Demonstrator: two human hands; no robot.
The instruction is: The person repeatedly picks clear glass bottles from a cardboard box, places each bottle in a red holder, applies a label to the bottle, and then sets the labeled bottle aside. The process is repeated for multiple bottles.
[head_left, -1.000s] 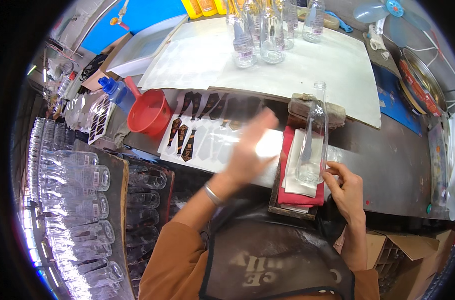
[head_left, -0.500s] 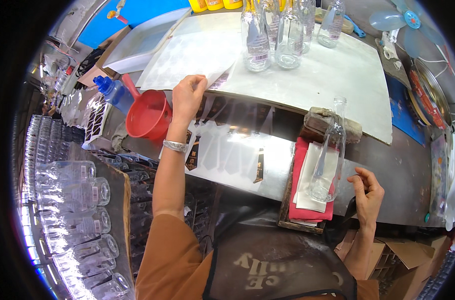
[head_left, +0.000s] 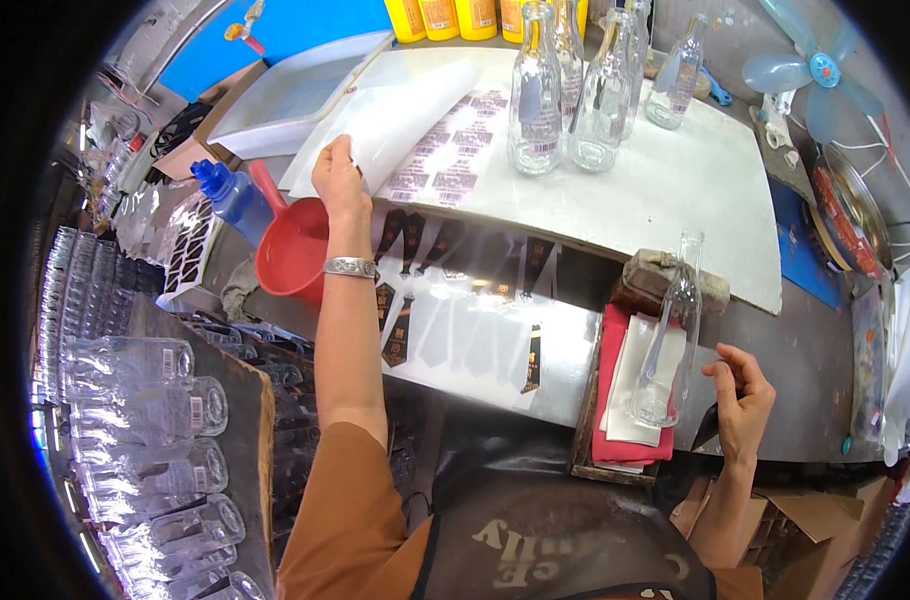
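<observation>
My left hand (head_left: 340, 180) pinches the edge of a white backing sheet (head_left: 395, 125) that is curled back to the left. Under it, rows of printed labels (head_left: 458, 150) lie on the white board (head_left: 665, 200). My right hand (head_left: 743, 400) is held with curled fingers beside a clear glass bottle (head_left: 665, 350), apart from it. A dark flat piece (head_left: 710, 430) shows by that hand; what the fingers hold is hard to make out. The bottle lies neck away over white cloths and a red cloth (head_left: 630, 450) in a wooden tray, its neck on a wrapped block (head_left: 640, 280).
Several labelled clear bottles (head_left: 535, 110) stand on the board's far side. A red dipper (head_left: 295, 245) and a blue bottle (head_left: 237, 195) sit at the left. Black-and-gold labels (head_left: 397, 335) lie on a shiny surface below the board. Stacked bottles (head_left: 190, 400) fill the left side. A fan (head_left: 823, 70) stands far right.
My left hand has moved left and towards me, pulling the backing sheet back and uncovering more printed labels. My right hand keeps its place beside the bottle. The view has shifted slightly.
</observation>
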